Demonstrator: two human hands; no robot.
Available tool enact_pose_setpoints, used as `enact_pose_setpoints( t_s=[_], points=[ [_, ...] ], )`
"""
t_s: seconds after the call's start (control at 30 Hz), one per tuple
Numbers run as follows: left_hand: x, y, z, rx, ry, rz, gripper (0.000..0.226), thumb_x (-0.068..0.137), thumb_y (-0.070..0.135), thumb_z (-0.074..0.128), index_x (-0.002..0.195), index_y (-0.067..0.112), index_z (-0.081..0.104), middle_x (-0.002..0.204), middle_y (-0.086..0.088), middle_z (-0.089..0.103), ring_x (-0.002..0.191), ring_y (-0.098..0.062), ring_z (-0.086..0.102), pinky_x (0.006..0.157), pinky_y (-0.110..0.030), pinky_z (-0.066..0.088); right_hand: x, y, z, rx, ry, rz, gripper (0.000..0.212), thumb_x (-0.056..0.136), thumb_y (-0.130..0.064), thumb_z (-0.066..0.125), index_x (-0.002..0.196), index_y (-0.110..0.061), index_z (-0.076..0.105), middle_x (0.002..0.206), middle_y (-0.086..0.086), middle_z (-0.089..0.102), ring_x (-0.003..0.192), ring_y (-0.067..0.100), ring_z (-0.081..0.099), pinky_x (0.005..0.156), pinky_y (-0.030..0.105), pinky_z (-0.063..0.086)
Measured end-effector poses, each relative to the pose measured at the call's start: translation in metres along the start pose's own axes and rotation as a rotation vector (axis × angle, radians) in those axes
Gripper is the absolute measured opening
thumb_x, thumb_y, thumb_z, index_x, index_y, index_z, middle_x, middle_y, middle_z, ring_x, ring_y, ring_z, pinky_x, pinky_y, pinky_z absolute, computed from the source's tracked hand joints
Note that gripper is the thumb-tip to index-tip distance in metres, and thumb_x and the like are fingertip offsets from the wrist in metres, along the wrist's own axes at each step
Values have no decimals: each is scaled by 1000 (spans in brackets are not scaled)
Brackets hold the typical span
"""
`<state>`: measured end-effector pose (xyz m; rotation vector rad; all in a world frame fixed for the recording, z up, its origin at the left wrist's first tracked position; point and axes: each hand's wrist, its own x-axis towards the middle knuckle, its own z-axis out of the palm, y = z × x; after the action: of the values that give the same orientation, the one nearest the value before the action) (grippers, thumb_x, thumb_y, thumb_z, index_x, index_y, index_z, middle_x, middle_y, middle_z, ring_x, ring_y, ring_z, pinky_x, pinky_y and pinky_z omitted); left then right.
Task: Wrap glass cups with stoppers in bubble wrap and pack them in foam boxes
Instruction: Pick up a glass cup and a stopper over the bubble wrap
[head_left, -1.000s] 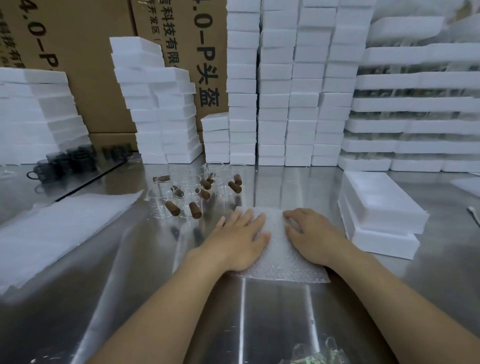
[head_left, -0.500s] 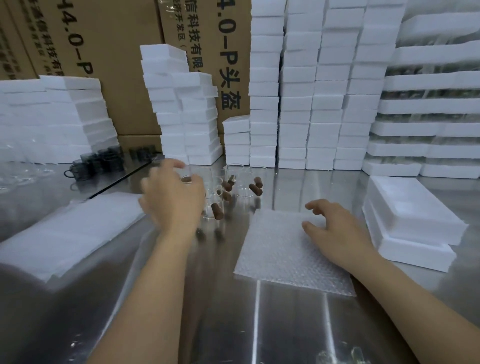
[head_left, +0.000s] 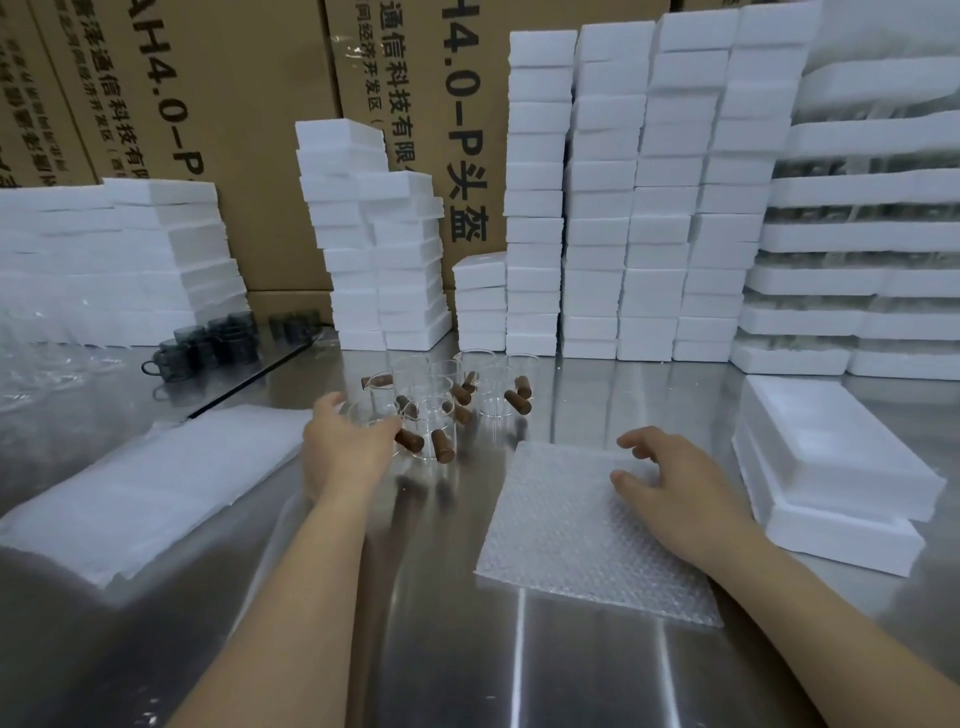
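Stacked foam boxes (head_left: 597, 208) line the back of the steel table (head_left: 519, 665). At the cluster's near edge the left hand (head_left: 343, 452) seems to curl thumb and fingers round a glass cup (head_left: 371, 415). The right hand (head_left: 675, 483) rests loose-fingered on the bubble wrap sheet (head_left: 561, 540).

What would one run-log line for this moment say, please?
phase: fetch cup | left hand: grips glass cup | right hand: rests on bubble wrap sheet | foam box: right of sheet
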<state>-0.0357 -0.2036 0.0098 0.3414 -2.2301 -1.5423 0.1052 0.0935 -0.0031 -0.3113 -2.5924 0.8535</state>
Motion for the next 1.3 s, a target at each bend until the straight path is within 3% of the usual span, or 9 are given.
enact_pose_setpoints(
  t_s=[0.17,0.33,0.5,0.63,0.7,0.8,0.93,1.03,1.3],
  points=[
    [5,3,-4,-36,91,-41,73,81,40,93,144,19,65,144,-6,63,110,-29,66,85,-39,48,-2,-2,0,-18,-3,-6,39,101,-36,64,139,-34,56,134,-7,58,111,9,49,92,28,38],
    [-1,11,-11,-109,212,-6,69,82,46,90,141,23,65,139,-2,63,109,-25,66,93,-46,57,-5,-8,-1,-39,19,-34,34,101,-37,63,135,-34,59,135,-8,59,124,15,52,103,34,43],
    [-23,40,-8,-302,302,222,62,83,42,90,133,24,59,132,8,50,114,-18,63,96,-36,53,-14,-27,2,51,131,-211,22,100,-46,57,120,-39,65,117,-23,61,119,5,54,104,29,40],
    [-68,65,9,-417,84,414,57,85,41,90,131,35,57,130,17,59,117,-1,58,92,-20,48,-25,-44,4,171,172,-320,42,100,-67,42,138,-50,51,114,-29,60,116,-2,56,99,29,48],
    [-93,71,20,-384,-41,524,58,85,41,91,132,40,57,129,24,59,119,-3,58,91,-22,50,-28,-49,5,212,199,-351,48,100,-70,41,144,-53,42,118,-27,59,116,0,57,94,24,48],
    [-117,76,30,-356,-130,662,64,83,39,93,135,42,57,131,26,59,116,-10,63,92,-30,57,-28,-51,2,237,275,-371,43,102,-60,50,143,-46,48,115,-26,59,111,1,60,85,17,47],
    [-129,79,34,-418,-159,746,66,82,38,94,139,34,59,135,21,63,120,-3,62,92,-16,52,-25,-51,-7,255,386,-342,19,103,-47,58,120,-44,64,105,-25,61,104,1,62,77,9,44],
    [-136,79,38,-443,-207,772,67,83,39,93,140,33,59,138,23,62,124,-1,61,95,-23,55,-25,-53,-13,272,416,-347,13,103,-42,59,112,-41,68,99,-20,63,99,7,62,73,14,44],
    [-132,78,38,-426,-293,826,90,82,44,93,155,39,41,156,27,45,149,-7,44,108,-26,48,-23,-51,-13,278,473,-347,15,106,-31,58,116,-36,67,105,-24,63,98,5,62,76,11,43]
  ],
)
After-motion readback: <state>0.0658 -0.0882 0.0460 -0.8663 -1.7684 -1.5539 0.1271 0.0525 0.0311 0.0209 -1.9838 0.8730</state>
